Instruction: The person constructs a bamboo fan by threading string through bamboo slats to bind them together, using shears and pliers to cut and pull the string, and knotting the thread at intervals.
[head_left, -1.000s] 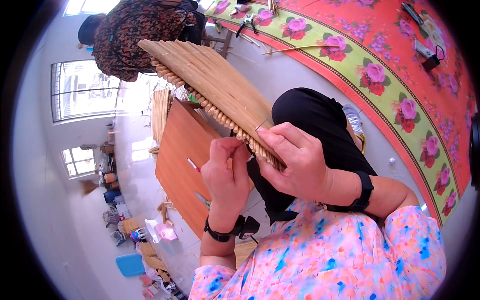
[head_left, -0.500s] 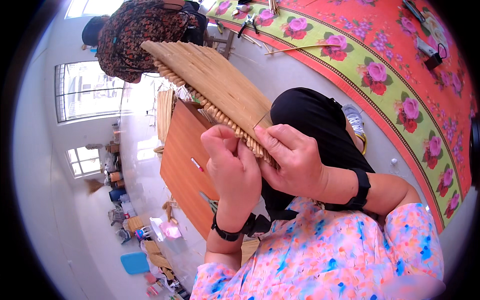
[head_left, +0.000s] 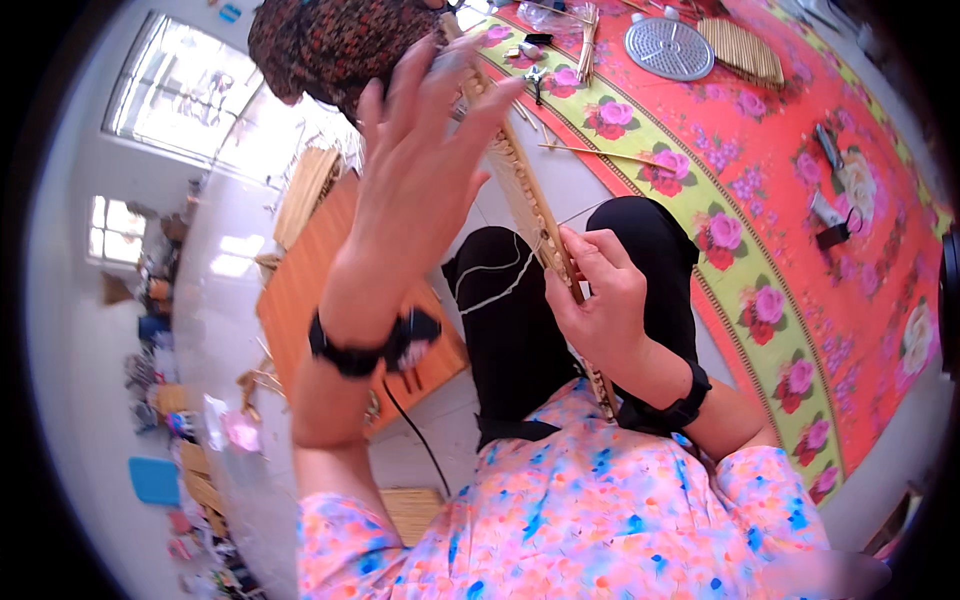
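A panel of thin wooden sticks bound side by side [head_left: 522, 190] stands almost edge-on above my lap, its row of stick ends showing. My right hand [head_left: 605, 300] grips its edge between thumb and fingers, at about the middle of its length. From the panel near that hand, a loose pale thread [head_left: 497, 297] trails over my black trouser leg. My left hand [head_left: 415, 160] is raised over the panel's far end, fingers spread and slightly blurred. Whether it touches the panel or pinches a fine thread, I cannot see. The panel's near end reaches my patterned shirt.
An orange-brown wooden table [head_left: 300, 305] stands at left. On the red floral cloth [head_left: 740, 260] lie a round perforated grey disc [head_left: 668, 48], a slatted mat [head_left: 742, 52], a stick bundle [head_left: 588, 45] and pliers [head_left: 537, 80]. A person [head_left: 340, 50] sits ahead.
The panel has turned from showing its broad face to nearly edge-on. My left hand has left the right hand's side, risen away and opened. The right hand still holds the panel.
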